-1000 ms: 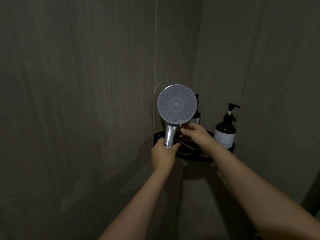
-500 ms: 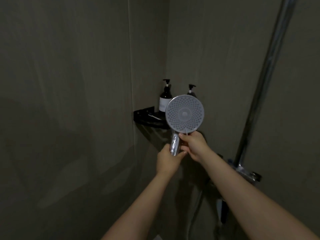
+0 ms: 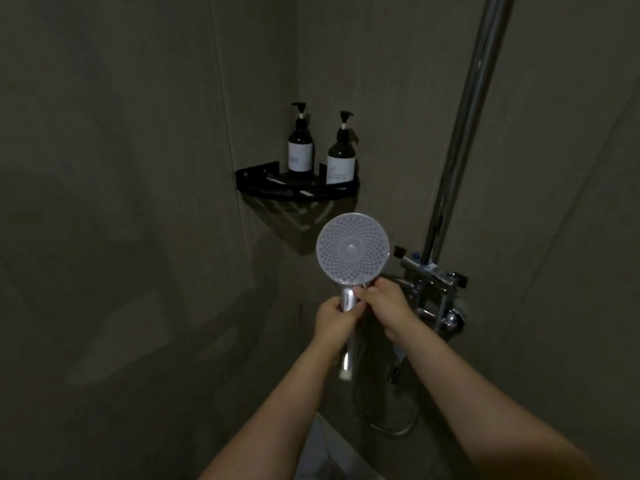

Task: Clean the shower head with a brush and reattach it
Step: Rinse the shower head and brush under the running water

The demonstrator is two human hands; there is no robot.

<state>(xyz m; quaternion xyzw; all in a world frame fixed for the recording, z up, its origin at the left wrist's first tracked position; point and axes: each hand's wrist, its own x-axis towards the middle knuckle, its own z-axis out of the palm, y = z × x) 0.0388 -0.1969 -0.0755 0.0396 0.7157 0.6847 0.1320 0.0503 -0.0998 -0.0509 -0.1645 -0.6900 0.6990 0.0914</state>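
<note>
The shower head (image 3: pixel 352 249) is a round pale face full of small nozzles on a chrome handle, held upright and facing me in the middle of the view. My left hand (image 3: pixel 334 318) is wrapped around the handle just under the face. My right hand (image 3: pixel 388 306) pinches a thin white brush (image 3: pixel 364 285); only its tip shows, touching the lower rim of the face. The rest of the brush is hidden in my fingers.
A black corner shelf (image 3: pixel 298 194) carries two dark pump bottles (image 3: pixel 300 150) up and left of the head. A chrome riser pipe (image 3: pixel 464 126) and mixer valve (image 3: pixel 433 271) stand close on the right. The hose (image 3: pixel 391 427) loops below. The room is dim.
Both hands and the shower head have moved down and away from the corner shelf, toward the riser pipe and valve. Both grips look the same.
</note>
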